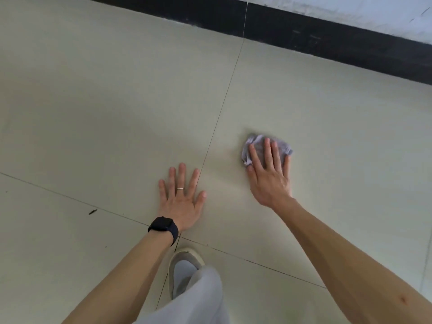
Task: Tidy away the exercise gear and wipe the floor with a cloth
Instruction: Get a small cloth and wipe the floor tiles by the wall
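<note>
A crumpled grey cloth (259, 142) lies on the pale tiled floor (117, 101), right of the middle. My right hand (268, 174) presses flat on it with straight, spread fingers, covering most of it. My left hand (181, 197) rests flat on the bare floor to the left, fingers spread, beside a tile joint. It wears a ring and a dark watch at the wrist. No exercise gear is in view.
A black skirting board (327, 40) runs along the wall at the top. My foot in a pale shoe (184, 267) and a light trouser leg sit at the bottom centre. A small dark speck (92, 211) lies on the floor at the left.
</note>
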The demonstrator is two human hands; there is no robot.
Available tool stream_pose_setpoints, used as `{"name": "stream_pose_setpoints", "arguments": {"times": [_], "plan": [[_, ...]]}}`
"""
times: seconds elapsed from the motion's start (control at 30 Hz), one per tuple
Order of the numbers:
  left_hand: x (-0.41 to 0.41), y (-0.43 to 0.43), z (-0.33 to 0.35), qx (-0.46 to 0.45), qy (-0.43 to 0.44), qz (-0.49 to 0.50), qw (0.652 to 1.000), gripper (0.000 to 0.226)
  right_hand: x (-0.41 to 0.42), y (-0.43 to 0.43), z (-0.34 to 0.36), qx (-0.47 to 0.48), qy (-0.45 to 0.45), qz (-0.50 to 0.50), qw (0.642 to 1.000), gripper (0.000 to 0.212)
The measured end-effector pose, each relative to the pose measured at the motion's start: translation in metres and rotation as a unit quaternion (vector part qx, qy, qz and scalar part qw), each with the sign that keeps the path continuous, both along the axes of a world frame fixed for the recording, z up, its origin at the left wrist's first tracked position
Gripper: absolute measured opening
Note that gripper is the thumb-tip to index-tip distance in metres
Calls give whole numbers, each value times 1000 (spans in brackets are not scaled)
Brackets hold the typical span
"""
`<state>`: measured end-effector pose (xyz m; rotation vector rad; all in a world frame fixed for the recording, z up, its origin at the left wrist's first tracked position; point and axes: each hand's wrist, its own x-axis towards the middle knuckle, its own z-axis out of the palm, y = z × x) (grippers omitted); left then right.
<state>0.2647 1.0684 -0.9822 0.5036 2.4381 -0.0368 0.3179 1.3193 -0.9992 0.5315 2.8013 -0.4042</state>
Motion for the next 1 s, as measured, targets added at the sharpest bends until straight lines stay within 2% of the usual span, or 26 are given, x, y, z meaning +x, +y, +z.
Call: {"name": "stream_pose_setpoints", "arguments": {"times": [0.07, 0.17, 0.23, 0.3, 0.37, 0.43, 0.47, 0.53, 0.63, 0.7, 0.77, 0.83, 0.9, 0.93, 1.0], "plan": [[-6, -1, 4, 30, 49, 1, 998, 66, 34, -27, 3, 9, 11, 64, 998, 58], [-36, 9, 10, 92, 94, 37, 991, 68, 92, -47, 5, -14, 24, 255, 966, 55], [-63, 19, 9, 102, 106, 43, 988, 70, 72, -20, 1, -11, 27, 291, 956, 53], [-89, 29, 5, 101, 121, 41, 987, 70, 24, 9, 0, 25, 37, 217, 975, 54], [-112, 37, -2, 97, 128, 53, 986, 68, -28, 32, -1, 26, 26, 68, 997, 56], [-133, 41, -10, 94, 126, 78, 984, 69, -59, 36, -6, 1, 5, -49, 999, 58], [-141, 41, -14, 95, 126, 89, 983, 69, -64, 28, -9, 8, 9, -73, 997, 59], [-152, 36, -22, 96, 131, 96, 982, 67, -51, -1, -11, 37, 30, -24, 999, 61], [-151, 29, -30, 92, 142, 94, 981, 66, -10, -28, -6, 26, 42, 221, 974, 57], [-151, 30, -33, 87, 145, 96, 981, 65, -25, -1, -4, 12, 49, 285, 957, 54], [-150, 29, -34, 91, 151, 96, 980, 65, -69, 28, -7, 33, 52, 230, 971, 54], [-152, 28, -35, 89, 156, 90, 980, 65, -123, 48, -12, 39, 39, 68, 996, 56], [-153, 28, -36, 89, 156, 87, 980, 65, -160, 41, -12, 21, 30, -57, 998, 58], [-151, 29, -36, 94, 157, 87, 979, 66, -160, 27, -12, 27, 29, -62, 997, 59], [-151, 29, -36, 98, 152, 94, 979, 66, -128, -13, -10, 33, 22, 43, 998, 59]]}}
